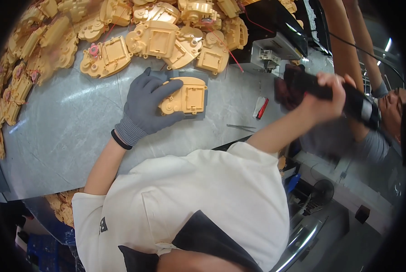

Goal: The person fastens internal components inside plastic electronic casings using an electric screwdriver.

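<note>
My left hand (148, 103), in a grey knitted glove, grips the left side of a yellow plastic housing (195, 97), its thumb and fingers spread along opposite edges. Under the housing is a grey block-like fixture (198, 116) on the table. Off to the right, my bare right hand (332, 97) is raised and closed round a black electric screwdriver (359, 102), a thick cylinder with a pale band. Motion blurs that hand and tool, and I cannot make out the screwdriver's tip.
Similar yellow housings (155, 38) are heaped along the table's back and left, some with red parts and wires. A black box-shaped machine (275, 50) stands back right. Tweezers (241, 127) and a red-and-white small item (260, 108) lie nearby. Another person (391, 109) is at the right.
</note>
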The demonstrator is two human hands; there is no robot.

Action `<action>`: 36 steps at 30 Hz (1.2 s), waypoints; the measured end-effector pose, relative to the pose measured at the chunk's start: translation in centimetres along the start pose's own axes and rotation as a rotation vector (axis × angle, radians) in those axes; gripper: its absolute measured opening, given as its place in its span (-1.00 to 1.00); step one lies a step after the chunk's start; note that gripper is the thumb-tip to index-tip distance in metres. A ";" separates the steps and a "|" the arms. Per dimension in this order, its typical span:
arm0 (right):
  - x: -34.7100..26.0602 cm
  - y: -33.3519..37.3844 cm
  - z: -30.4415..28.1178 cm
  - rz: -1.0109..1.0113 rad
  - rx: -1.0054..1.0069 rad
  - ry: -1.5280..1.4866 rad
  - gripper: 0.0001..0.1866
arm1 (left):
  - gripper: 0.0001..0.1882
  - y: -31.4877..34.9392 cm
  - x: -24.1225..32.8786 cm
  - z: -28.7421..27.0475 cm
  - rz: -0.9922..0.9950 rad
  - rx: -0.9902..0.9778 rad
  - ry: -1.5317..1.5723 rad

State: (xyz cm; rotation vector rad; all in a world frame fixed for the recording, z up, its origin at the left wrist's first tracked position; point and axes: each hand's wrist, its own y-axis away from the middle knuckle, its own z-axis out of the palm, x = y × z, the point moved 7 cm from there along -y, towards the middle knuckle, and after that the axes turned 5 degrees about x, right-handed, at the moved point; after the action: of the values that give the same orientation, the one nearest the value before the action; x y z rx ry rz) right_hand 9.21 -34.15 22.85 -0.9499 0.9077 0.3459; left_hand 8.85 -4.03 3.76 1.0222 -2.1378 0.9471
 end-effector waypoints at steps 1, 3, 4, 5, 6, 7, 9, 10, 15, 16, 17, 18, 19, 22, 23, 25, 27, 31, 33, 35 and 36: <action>1.3 -0.7 -0.3 -0.012 0.059 0.074 -0.65 | -0.37 0.1 -0.1 0.1 -0.006 0.003 -0.002; 4.5 -1.8 -0.8 -0.017 0.139 0.229 -0.69 | -0.36 0.0 0.0 0.2 -0.002 0.003 0.002; 5.6 -1.9 -1.4 -0.011 0.164 0.314 -0.71 | -0.36 -0.1 0.1 0.2 -0.003 0.005 0.009; 5.6 -1.8 -0.9 -0.005 0.145 0.284 -0.71 | -0.36 -0.1 0.2 0.2 -0.003 0.003 0.007; 5.6 -1.6 -1.2 -0.003 0.147 0.284 -0.71 | -0.34 -0.1 0.3 0.1 0.000 0.005 -0.001; 5.7 -1.1 -1.5 0.034 0.108 0.210 -0.69 | -0.32 -0.1 0.4 0.0 0.004 0.007 -0.007; 5.0 0.3 -0.7 0.103 0.025 0.200 -0.67 | -0.30 -0.2 0.6 -0.1 0.012 -0.002 0.009; 4.5 1.3 -0.3 0.129 0.012 0.175 -0.64 | -0.28 -0.4 0.6 0.0 0.022 -0.015 0.028; -0.2 6.9 2.8 0.171 -0.286 -0.174 -0.57 | -0.26 -0.2 0.4 0.2 0.021 -0.015 0.021; -0.8 7.9 4.1 0.171 -0.377 -0.236 -0.57 | -0.27 -0.1 0.2 0.2 0.010 -0.001 0.000; -1.3 8.8 5.3 0.181 -0.482 -0.321 -0.60 | -0.27 -0.3 0.3 0.3 0.005 0.001 0.002; -1.4 9.9 6.8 0.244 -0.556 -0.353 -0.63 | -0.27 -0.4 0.5 0.2 0.025 0.011 -0.003; -1.4 11.0 7.8 0.260 -0.590 -0.344 -0.63 | -0.26 -0.6 0.7 0.2 0.045 0.021 -0.007; -0.4 13.4 9.6 0.293 -0.617 -0.321 -0.62 | -0.27 -0.2 0.4 0.1 0.055 0.054 0.011; -0.4 13.6 9.9 0.293 -0.603 -0.288 -0.62 | -0.27 -0.2 0.5 0.1 0.052 0.058 0.012; -0.7 13.9 9.9 0.287 -0.543 -0.266 -0.62 | -0.27 -0.2 0.7 0.0 0.057 0.056 0.013; -0.6 13.8 9.6 0.280 -0.483 -0.247 -0.63 | -0.27 0.0 0.7 -0.1 0.061 0.064 0.010; 0.6 14.3 9.5 0.340 -0.451 -0.219 -0.62 | -0.29 0.1 0.7 -0.2 0.071 0.078 -0.001; 1.5 14.8 9.5 0.425 -0.481 -0.129 -0.62 | -0.29 0.1 0.7 -0.3 0.065 0.078 0.004; 1.9 15.2 9.2 0.412 -0.441 -0.123 -0.62 | -0.30 0.0 0.7 -0.2 0.060 0.077 0.010; 2.0 15.2 9.0 0.397 -0.399 -0.116 -0.61 | -0.29 0.0 0.8 -0.2 0.065 0.086 0.009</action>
State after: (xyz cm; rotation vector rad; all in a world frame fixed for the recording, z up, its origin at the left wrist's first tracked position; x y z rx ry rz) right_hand 5.62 -18.45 15.22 -1.0966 0.9361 0.9381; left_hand 8.50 -4.16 4.46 0.9921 -2.1508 1.0810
